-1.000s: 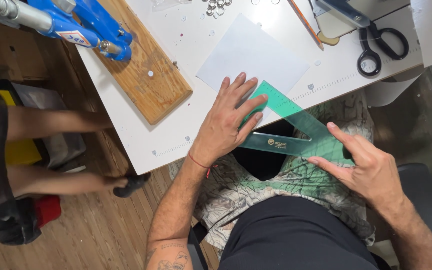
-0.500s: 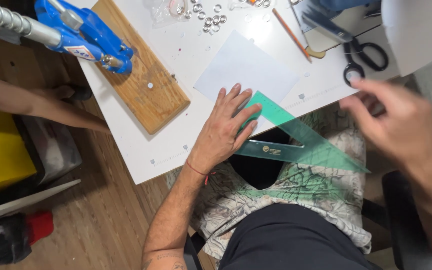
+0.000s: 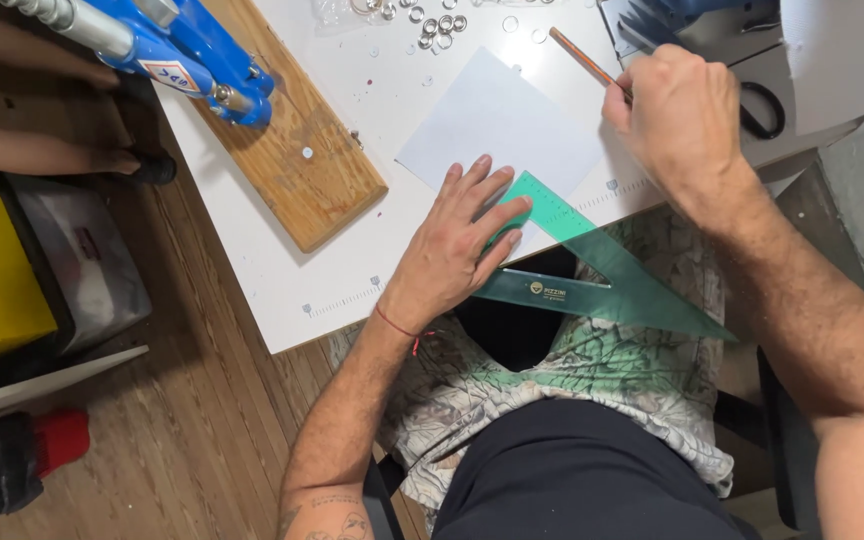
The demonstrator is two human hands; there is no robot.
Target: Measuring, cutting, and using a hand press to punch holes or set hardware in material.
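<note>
My left hand (image 3: 457, 250) lies flat, fingers spread, on a green see-through set square (image 3: 602, 275) and the lower corner of a pale sheet of paper (image 3: 497, 125). The set square hangs half off the white table's near edge (image 3: 282, 270) over my lap. My right hand (image 3: 682, 115) is up at the far right of the table, fingers closed around a brown pencil (image 3: 577, 48) that sticks out toward the upper left.
A wooden board (image 3: 297, 150) carries a blue press tool (image 3: 187, 50) at the upper left. Several small metal rings (image 3: 432, 20) lie at the table's far edge. Black scissors (image 3: 767, 105) sit behind my right hand. A yellow and grey box (image 3: 22, 280) stands on the wood floor; another person's legs (image 3: 42, 150) are at left.
My right hand left the set square, swept up to the far right of the table and closed on the pencil. My left hand stayed pressed on the set square.
</note>
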